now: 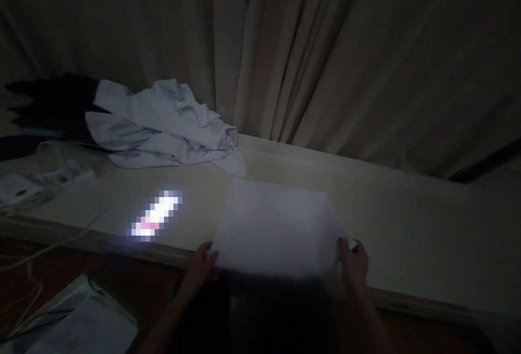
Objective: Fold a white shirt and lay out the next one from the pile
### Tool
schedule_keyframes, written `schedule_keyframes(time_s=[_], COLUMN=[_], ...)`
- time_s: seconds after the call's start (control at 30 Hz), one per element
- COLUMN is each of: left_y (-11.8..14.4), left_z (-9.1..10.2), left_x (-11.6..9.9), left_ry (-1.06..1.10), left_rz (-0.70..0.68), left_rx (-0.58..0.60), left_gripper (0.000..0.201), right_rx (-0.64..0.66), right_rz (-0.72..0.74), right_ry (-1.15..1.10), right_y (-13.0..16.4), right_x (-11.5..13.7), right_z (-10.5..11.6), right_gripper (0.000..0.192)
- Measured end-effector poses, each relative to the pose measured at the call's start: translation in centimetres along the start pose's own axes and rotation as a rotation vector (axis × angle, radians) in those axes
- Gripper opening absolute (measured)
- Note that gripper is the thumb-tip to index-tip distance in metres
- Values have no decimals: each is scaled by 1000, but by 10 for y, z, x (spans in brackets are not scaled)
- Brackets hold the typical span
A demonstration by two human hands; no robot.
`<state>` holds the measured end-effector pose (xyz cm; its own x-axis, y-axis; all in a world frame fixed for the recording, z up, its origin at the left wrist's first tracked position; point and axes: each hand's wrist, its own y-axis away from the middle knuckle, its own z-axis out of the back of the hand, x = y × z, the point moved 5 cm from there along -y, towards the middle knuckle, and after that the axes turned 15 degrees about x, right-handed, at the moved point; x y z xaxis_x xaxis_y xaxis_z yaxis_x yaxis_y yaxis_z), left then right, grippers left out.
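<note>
A flat white sheet (pixel 280 229), paper or thin cloth, is spread over the pale ledge near its front edge. The dim light does not show which material it is. At the sheet's near left corner, my left hand (pixel 203 261) pinches it with the thumb on top. My right hand (pixel 353 261) grips the right corner, where a small white tip sticks out past the fingers. Between the hands the sheet looks mostly smooth, with its right side slanting down toward my right hand.
Crumpled white cloth (pixel 163 126) lies at the back left beside dark cloth (pixel 57 104). A glowing, pixelated slab (pixel 157 215) rests left of the sheet. Power strips and cables (pixel 61 175) clutter the far left. Curtains (pixel 260 55) hang behind the ledge (pixel 427 240).
</note>
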<state>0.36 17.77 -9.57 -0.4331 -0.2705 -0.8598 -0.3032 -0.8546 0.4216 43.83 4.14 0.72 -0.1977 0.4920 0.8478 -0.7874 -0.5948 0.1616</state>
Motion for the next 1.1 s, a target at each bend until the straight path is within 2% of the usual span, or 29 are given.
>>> schedule_keyframes(time_s=[0.1,0.17,0.2,0.27,0.33,0.43,0.53,0.63,0.83,0.93,1.0,1.1], left_y=[5,8,9,11,14,19,24,26,31,29,25,19], left_z=[-3,-3,-3,0,5,11,17,19,22,21,20,19], left_x=[-2,-3,-4,-5,-6,-10,-17,-22,-25,-21,-15,-7], left_ry=[88,151,182,248,301,338,332,347,413,461,503,530], left_rz=[13,4,-2,-11,-15,-32,-63,-56,-37,-31,-10,14], left_rx=[48,56,47,12,-20,-11,14,54,38,39,56,72], left_gripper=[49,49,50,52,52,47,37,35,40,42,41,38], right_rx=[80,189,276,459,564,657,667,653,606,528,587,814], right_rz=[264,395,444,545,628,691,759,769,548,549,651,818], right_ry=[30,65,68,132,288,501,616,590,248,133,190,481], right_y=[17,43,59,95,130,166,183,182,149,141,150,177], right_x=[79,118,130,138,128,98,80,81,123,144,149,137], right_z=[-47,-93,-120,-174,-219,-261,-274,-271,-243,-234,-241,-265], right_gripper=[40,35,32,29,32,23,15,18,33,34,35,22])
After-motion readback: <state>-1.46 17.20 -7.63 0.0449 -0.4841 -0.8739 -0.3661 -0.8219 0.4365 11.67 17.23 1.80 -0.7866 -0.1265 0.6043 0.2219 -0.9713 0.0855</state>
